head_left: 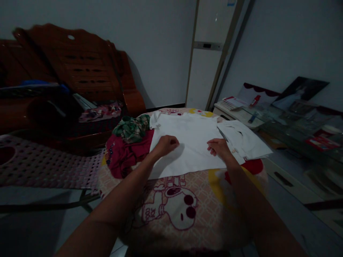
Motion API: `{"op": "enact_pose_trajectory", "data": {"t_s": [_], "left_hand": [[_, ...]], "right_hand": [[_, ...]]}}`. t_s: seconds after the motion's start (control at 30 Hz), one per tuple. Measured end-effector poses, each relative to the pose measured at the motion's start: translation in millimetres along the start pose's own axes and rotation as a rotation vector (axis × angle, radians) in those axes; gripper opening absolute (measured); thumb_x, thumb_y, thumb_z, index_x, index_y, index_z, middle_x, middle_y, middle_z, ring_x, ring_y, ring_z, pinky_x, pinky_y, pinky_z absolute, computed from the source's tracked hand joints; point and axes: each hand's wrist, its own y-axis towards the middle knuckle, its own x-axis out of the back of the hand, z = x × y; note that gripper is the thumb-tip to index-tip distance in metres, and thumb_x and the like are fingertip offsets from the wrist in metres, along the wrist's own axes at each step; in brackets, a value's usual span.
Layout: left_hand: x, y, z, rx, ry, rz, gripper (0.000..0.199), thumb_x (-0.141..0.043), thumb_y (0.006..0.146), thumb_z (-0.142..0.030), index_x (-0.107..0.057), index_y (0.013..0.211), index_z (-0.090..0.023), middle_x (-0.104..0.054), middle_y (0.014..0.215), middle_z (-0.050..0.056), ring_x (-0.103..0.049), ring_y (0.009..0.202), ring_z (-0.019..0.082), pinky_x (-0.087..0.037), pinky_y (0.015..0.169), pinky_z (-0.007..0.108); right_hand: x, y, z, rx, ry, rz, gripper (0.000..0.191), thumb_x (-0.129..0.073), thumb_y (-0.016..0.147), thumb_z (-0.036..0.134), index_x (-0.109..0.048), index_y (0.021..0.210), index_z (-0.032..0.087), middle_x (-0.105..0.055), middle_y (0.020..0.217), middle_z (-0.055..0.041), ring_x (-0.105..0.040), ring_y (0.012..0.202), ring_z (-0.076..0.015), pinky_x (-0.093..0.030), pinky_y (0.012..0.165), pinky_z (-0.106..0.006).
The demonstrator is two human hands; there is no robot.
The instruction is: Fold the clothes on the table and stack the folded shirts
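A white T-shirt (187, 134) lies spread out on a round table covered with a patterned cloth (203, 200). Over its left part is my left hand (168, 144), fingers curled in and a shadow falling on the fabric beside it. Near the shirt's right side, my right hand (218, 147) has its fingers bent toward the thumb. Nothing shows in either hand. To the right of the shirt lies a stack of folded white clothing (245, 139). Left of it are a crumpled dark red garment (125, 155) and a green checked cloth (132, 127).
A carved wooden chair (88, 71) with clothes on its seat stands at the left behind a woven pink seat (53, 164). At the right is a glass-topped cabinet (292, 125) with papers and a picture. A tall white appliance (205, 71) stands against the wall.
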Motion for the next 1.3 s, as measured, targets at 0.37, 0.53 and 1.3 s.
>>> {"op": "enact_pose_trajectory", "data": {"t_s": [0.37, 0.53, 1.3], "left_hand": [[-69.7, -46.1, -66.1, -0.422, 0.445, 0.285, 0.023, -0.055, 0.091, -0.021, -0.065, 0.111, -0.017, -0.065, 0.113, 0.013, -0.063, 0.101, 0.026, -0.054, 0.081, 0.036], [-72.6, -45.5, -65.2, -0.455, 0.504, 0.285, 0.025, -0.046, 0.096, -0.016, -0.063, 0.115, -0.017, -0.064, 0.115, 0.013, -0.060, 0.101, 0.024, -0.053, 0.081, 0.035], [-58.2, -44.5, -54.9, -0.413, 0.302, 0.332, 0.024, -0.052, 0.094, -0.018, -0.075, 0.099, -0.020, -0.072, 0.098, 0.008, -0.069, 0.083, 0.019, -0.049, 0.071, 0.026]], "right_hand": [[60.4, -25.8, -12.8, 0.120, -0.580, -0.706, 0.028, -0.053, 0.084, 0.025, -0.074, 0.099, 0.016, -0.075, 0.088, -0.0109, -0.069, 0.082, -0.0229, -0.051, 0.072, -0.031], [86.8, -39.9, -20.1, -0.039, -0.954, -0.552, 0.028, -0.066, 0.084, 0.044, -0.071, 0.085, 0.017, -0.073, 0.089, -0.0146, -0.067, 0.087, -0.0281, -0.050, 0.076, -0.037], [91.2, -44.8, -21.2, -0.157, -1.149, -0.437, 0.016, -0.059, 0.077, 0.015, -0.070, 0.089, 0.016, -0.071, 0.098, -0.0180, -0.068, 0.095, -0.0307, -0.051, 0.079, -0.040]]}}
